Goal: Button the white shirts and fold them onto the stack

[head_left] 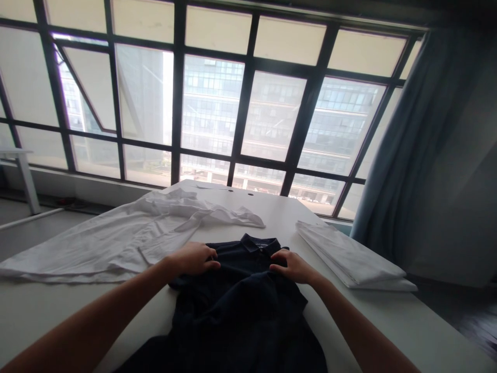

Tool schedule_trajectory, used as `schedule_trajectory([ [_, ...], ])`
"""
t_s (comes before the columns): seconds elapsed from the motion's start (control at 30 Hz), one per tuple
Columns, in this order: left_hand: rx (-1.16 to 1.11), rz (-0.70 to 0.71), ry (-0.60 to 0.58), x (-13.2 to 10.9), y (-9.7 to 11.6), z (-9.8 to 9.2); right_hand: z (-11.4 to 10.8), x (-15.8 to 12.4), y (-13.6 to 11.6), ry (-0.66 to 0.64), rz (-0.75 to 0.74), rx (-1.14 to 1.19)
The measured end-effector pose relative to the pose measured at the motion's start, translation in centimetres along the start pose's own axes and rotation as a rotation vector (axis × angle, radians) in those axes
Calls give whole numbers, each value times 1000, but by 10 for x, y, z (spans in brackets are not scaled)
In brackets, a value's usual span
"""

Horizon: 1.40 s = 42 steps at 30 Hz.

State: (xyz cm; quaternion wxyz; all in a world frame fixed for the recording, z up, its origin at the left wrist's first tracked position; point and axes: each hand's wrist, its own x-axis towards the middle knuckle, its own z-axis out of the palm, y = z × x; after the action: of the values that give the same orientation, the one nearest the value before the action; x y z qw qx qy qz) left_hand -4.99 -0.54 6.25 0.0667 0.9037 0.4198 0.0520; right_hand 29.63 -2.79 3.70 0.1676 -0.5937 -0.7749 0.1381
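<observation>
A dark navy polo shirt (240,300) lies on the white table in front of me, its collar (261,243) pointing toward the windows. My left hand (196,258) is at its left shoulder, thumb and fingers curled on the cloth. At the right shoulder, close to the collar, my right hand (293,265) grips the fabric in a similar way. The shirt's body is rumpled, and its lower part runs out of view at the bottom.
A white garment (128,238) is spread loosely on the left of the table (392,321). Folded white cloths (353,259) are stacked on the right. Beyond stand large windows (212,103), one pane tilted open, and a blue-grey curtain (404,150). A white table leg (27,181) shows far left.
</observation>
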Motion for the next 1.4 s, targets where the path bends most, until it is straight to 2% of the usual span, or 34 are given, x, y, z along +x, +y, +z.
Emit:
schedule_trajectory([
  [0.1, 109, -197, -91, -5, -8, -15, -6, -1, 15, -44, -51, 43],
  [0.17, 159, -327, -125, -7, -18, -16, -8, -1, 22, -64, -48, 29],
  [0.27, 197, -443, -44, -5, -28, -8, -11, -2, 24, -82, 18, -58],
  [0.33, 213, -425, 55, 0, -27, 1, -14, -4, 21, -79, 92, -157],
  [0.43, 193, -275, 170, 11, -15, 18, -14, -6, 7, 18, 166, -334],
  [0.5, 105, -167, 212, 19, -9, 32, -10, -5, -4, 143, 141, -367],
  [0.57, 1, -105, 202, 26, -7, 45, -4, -3, -14, 211, 31, -288],
  [0.63, -64, -73, 159, 30, -11, 53, 4, -1, -21, 172, -97, -165],
  [0.7, -101, -49, 115, 30, -16, 56, 10, 1, -26, 83, -161, -97],
  [0.83, -206, 75, 68, 28, -24, 46, 13, 0, -32, 19, -78, -150],
  [0.9, -315, 53, 84, 30, -24, 41, 13, 1, -35, -6, 7, -205],
  [1.0, -451, -195, 150, 42, -18, 40, 14, 8, -38, -73, 125, -209],
  [1.07, -405, -327, 168, 53, -13, 42, 17, 16, -39, -118, 236, -123],
  [1.13, -306, -377, 138, 63, -8, 43, 21, 26, -38, -145, 331, 26],
  [1.23, -280, -383, 105, 69, -2, 44, 31, 41, -35, -82, 350, 276],
  [1.4, -526, -207, 360, 56, 5, 47, 48, 48, -31, 118, 346, 505],
])
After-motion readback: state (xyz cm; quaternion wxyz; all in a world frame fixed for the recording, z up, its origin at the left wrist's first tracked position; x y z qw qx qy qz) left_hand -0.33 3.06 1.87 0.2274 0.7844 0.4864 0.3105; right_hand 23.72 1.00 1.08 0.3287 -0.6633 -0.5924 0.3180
